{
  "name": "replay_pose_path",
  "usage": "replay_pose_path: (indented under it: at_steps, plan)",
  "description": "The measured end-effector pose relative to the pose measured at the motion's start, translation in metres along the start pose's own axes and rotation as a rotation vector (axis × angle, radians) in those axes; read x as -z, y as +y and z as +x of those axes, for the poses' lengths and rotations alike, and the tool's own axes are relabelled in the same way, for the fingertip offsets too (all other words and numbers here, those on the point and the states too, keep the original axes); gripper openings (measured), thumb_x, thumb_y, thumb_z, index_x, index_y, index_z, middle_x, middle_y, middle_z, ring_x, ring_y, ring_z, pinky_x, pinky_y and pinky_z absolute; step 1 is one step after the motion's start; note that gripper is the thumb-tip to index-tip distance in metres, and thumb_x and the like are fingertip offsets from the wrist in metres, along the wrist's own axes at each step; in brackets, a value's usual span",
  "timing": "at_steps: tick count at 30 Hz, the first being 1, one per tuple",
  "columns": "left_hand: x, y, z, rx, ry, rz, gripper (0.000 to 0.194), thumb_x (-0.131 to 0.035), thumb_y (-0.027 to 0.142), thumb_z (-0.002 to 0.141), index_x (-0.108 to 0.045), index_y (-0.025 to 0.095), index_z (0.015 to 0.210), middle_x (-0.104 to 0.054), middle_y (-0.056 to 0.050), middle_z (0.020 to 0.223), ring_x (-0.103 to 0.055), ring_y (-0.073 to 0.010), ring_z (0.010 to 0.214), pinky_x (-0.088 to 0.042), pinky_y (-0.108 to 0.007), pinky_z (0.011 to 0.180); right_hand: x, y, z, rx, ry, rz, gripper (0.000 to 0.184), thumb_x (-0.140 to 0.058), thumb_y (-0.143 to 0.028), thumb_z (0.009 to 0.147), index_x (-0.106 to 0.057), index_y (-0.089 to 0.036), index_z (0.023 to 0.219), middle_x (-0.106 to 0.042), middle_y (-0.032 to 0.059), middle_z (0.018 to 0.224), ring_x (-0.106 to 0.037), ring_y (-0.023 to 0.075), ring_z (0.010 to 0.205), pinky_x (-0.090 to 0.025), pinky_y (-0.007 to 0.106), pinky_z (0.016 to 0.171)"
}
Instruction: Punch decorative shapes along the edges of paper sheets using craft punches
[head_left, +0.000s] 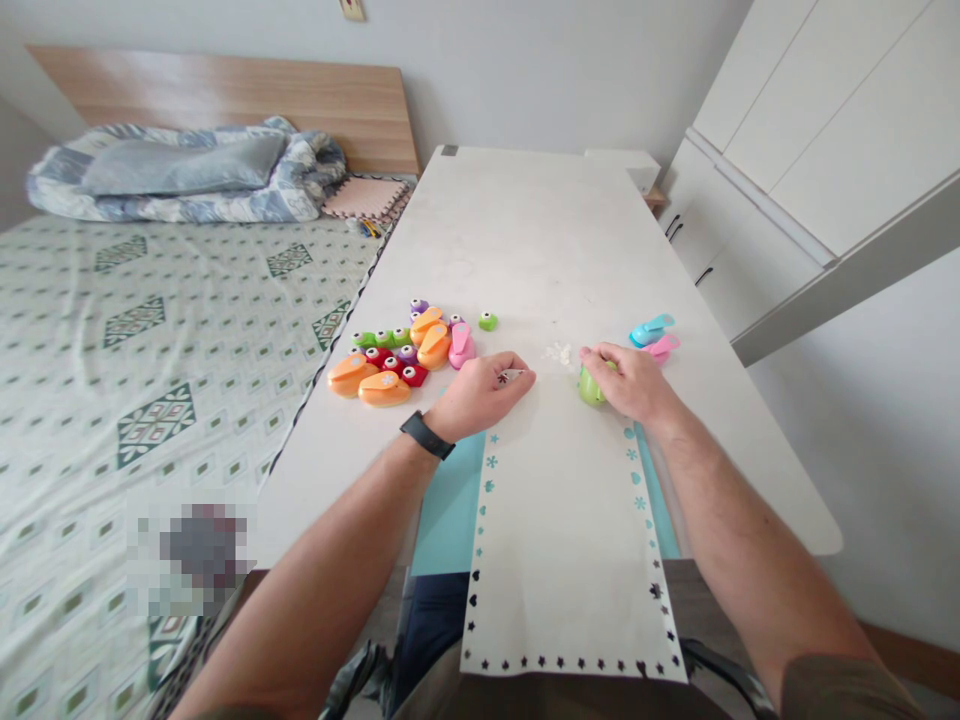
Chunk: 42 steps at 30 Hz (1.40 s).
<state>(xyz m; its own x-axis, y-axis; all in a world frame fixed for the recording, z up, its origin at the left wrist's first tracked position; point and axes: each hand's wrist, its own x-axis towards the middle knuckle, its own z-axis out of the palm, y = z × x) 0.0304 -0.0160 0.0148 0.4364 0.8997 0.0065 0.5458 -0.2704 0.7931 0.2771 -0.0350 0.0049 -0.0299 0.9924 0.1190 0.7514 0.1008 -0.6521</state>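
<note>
My left hand (480,396) rests on the white table (525,240) with its fingers curled around a small pale sliver (511,375), too small to identify. Several colourful craft punches (405,355) lie just beyond and left of it. My right hand (631,384) grips a green craft punch (591,388), partly hidden by the fingers. Between the hands lie white paper scraps (559,353). A long white paper strip (566,560) with small punched shapes along both edges extends toward me under the hands, over a teal sheet (448,505).
A cyan punch (651,330) and a pink punch (662,347) lie at the table's right side. A bed with a patterned sheet (150,350) runs along the left table edge. White cabinets (795,170) stand to the right.
</note>
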Motion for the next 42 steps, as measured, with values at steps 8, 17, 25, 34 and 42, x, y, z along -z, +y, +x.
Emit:
replay_pose_path:
  at_steps: [8,17,25,34,42]
  plan:
    - [-0.0004,0.0000,-0.0002,-0.004,0.002,-0.006,0.032,-0.054,0.046,0.092,-0.067,0.017,0.088,-0.055,0.003,0.063,-0.042,-0.0086,0.054,-0.031,-0.021,0.050,0.0000,0.0007,-0.0003,0.003,0.000,-0.010,0.049,-0.047,-0.063,0.095,-0.059,-0.022,0.071,-0.052,-0.0032,0.055,-0.045,0.0127,0.055,-0.034,0.026,0.058]
    - [-0.0011,0.0004,-0.0002,-0.006,-0.001,0.001,0.033,-0.054,0.046,0.092,-0.067,0.017,0.089,-0.055,0.003,0.063,-0.042,-0.0088,0.053,-0.031,-0.022,0.049,-0.0037,0.0061,0.0015,0.005,0.003,-0.041,0.051,-0.043,-0.063,0.096,-0.054,-0.022,0.068,-0.048,-0.0031,0.053,-0.043,0.0128,0.052,-0.032,0.027,0.055]
    - [-0.0009,0.0007,-0.0003,-0.004,-0.008,0.000,0.033,-0.053,0.047,0.092,-0.067,0.017,0.089,-0.055,0.003,0.062,-0.041,-0.0088,0.053,-0.030,-0.022,0.049,-0.0044,0.0049,0.0015,0.002,0.006,-0.047,0.047,-0.044,-0.058,0.096,-0.055,-0.021,0.068,-0.046,-0.0035,0.052,-0.041,0.0126,0.053,-0.031,0.027,0.055]
    - [0.0002,0.0015,-0.0012,-0.004,-0.012,-0.003,0.034,-0.053,0.047,0.092,-0.067,0.017,0.089,-0.056,0.002,0.062,-0.043,-0.0094,0.054,-0.031,-0.022,0.050,-0.0063,0.0041,0.0017,0.014,0.008,-0.039,0.046,-0.044,-0.056,0.096,-0.050,-0.022,0.065,-0.048,-0.0029,0.053,-0.041,0.0136,0.053,-0.031,0.028,0.056]
    - [0.0009,0.0024,-0.0015,-0.010,-0.010,-0.002,0.033,-0.053,0.046,0.092,-0.068,0.017,0.088,-0.058,0.002,0.063,-0.044,-0.0096,0.054,-0.031,-0.022,0.051,-0.0070,0.0035,0.0023,0.035,0.008,-0.048,0.040,-0.044,-0.048,0.096,-0.051,-0.022,0.066,-0.051,-0.0020,0.056,-0.043,0.0141,0.056,-0.032,0.028,0.057]
